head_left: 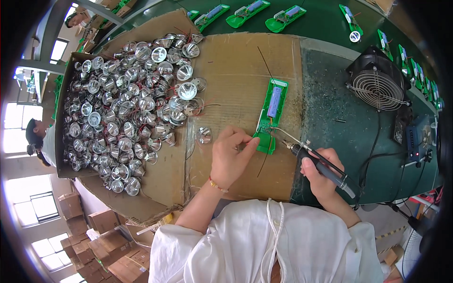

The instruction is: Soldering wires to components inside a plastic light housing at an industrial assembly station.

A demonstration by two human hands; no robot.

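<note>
A green plastic lamp housing (pixel 265 145) lies on the cardboard in front of me. In it sit a lilac cylindrical battery (pixel 274 102) and a small circuit board (pixel 265 127) with thin wires. My right hand (pixel 323 173) grips a soldering iron (pixel 325 170) with a thin curved solder feed tube (pixel 285 134), whose end reaches the board. My left hand (pixel 231 154) is at the housing's lower left edge, thumb and forefinger pinched together. Whatever is between those fingertips is too small to make out. Dark thin wires stick out past both ends of the housing.
A cardboard box (pixel 66 118) full of silvery lamp reflectors (pixel 125 108) stands at left; one loose reflector (pixel 204 135) lies near my left hand. At right are a fan (pixel 377 87) and a blue soldering station (pixel 415 144) with cables. More green housings (pixel 285 19) line the far side.
</note>
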